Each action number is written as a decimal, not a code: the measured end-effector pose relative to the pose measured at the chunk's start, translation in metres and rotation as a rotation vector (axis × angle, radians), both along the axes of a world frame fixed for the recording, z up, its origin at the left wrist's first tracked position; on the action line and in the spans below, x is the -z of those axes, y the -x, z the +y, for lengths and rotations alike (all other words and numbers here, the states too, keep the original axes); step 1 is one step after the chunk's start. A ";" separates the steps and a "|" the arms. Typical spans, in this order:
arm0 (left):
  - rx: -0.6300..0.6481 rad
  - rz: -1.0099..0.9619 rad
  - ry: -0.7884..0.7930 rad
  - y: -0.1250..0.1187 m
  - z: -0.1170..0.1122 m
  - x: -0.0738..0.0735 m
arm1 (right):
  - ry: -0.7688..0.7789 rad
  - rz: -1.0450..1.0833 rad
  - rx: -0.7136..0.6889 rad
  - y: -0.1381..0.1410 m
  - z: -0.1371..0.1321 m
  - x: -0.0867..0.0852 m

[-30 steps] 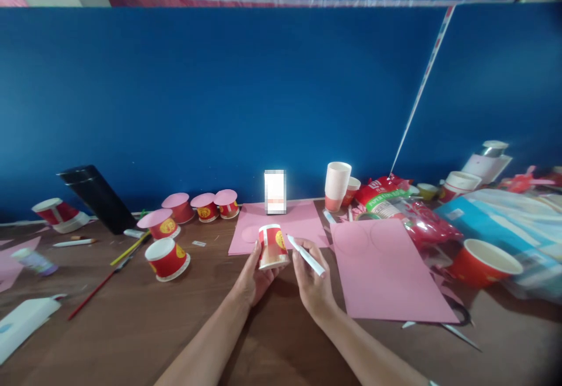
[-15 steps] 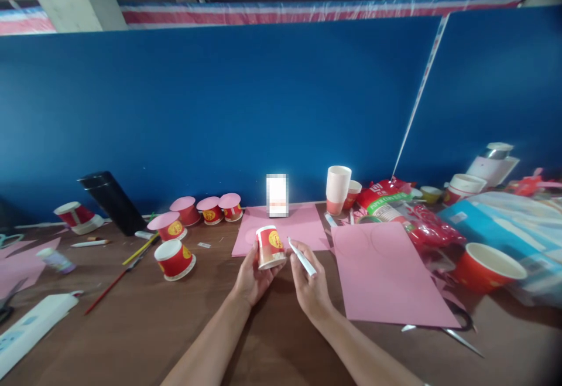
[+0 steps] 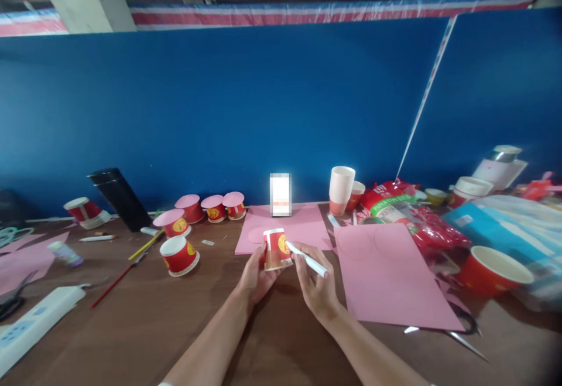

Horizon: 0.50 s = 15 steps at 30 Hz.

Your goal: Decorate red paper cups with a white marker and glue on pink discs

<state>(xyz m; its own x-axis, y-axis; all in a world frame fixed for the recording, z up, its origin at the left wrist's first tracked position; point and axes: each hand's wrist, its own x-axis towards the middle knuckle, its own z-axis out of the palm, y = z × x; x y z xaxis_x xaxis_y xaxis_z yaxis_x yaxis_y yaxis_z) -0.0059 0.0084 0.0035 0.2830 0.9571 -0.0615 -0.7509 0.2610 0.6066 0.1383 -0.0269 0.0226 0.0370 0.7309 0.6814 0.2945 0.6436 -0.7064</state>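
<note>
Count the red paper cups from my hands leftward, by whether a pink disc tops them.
Red paper cups topped with pink discs: 4
Bare red paper cups on the table: 2
Bare red paper cup in left hand: 1
Total: 7

Pen's moved in: the right hand (image 3: 314, 283) has brought the white pen (image 3: 307, 259) closer, so its tip now sits right against the red paper cup (image 3: 276, 249), where a second ago there was a gap.

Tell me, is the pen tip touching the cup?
Cannot tell. In the head view the pen tip overlaps the cup held by the left hand, but depth is unclear.
</note>
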 end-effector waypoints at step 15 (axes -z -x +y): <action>-0.005 0.057 0.046 -0.003 -0.001 0.000 | 0.049 0.029 0.047 -0.001 0.005 0.002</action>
